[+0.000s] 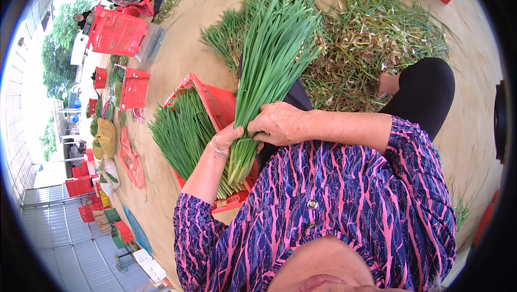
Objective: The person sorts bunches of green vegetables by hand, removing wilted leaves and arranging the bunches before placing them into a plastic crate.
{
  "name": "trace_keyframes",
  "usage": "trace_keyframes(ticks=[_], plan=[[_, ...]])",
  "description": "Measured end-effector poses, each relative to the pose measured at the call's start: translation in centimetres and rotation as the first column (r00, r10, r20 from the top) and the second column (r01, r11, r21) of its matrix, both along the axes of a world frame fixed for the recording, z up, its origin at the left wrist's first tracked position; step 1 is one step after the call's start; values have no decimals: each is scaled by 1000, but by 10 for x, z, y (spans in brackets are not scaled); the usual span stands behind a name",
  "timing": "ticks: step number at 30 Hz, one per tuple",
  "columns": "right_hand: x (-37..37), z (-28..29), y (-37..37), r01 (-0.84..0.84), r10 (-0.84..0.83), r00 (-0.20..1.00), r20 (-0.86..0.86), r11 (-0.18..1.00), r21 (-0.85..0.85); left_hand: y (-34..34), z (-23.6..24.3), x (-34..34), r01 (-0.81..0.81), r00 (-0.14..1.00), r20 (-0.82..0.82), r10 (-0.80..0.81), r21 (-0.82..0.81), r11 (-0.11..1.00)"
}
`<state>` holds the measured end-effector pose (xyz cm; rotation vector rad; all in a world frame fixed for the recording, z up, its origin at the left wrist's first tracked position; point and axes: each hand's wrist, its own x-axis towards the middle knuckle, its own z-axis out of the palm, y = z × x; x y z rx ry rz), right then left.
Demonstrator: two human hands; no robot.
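Before one purple-and-pink patterned shirt (344, 184), one left hand (226, 137) and one right hand (277, 124), fingers curled closely, grip one bundle of long green leaves (274, 58) near one red plastic crate (216, 102).

Head fisheye faces down, near right grip (280, 123); dark rim unreadable.

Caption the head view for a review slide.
Left hand and right hand hold a bundle of long-leaved greens, likely garlic chives, near a red plastic crate of more.
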<state>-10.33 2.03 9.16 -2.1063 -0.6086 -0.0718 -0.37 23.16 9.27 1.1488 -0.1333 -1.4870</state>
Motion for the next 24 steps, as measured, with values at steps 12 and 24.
trace_keyframes(ticks=[12, 24], plan=[[-3, 10, -3, -105, 107, 984, -140, 994, 25, -2, -7, 5, 112, 981, 143, -128, 111, 987], [-26, 44, -169, 344, -281, 932, -228, 881, 323, 19, -6, -2, 22, 991, 130, -36, 107, 994]])
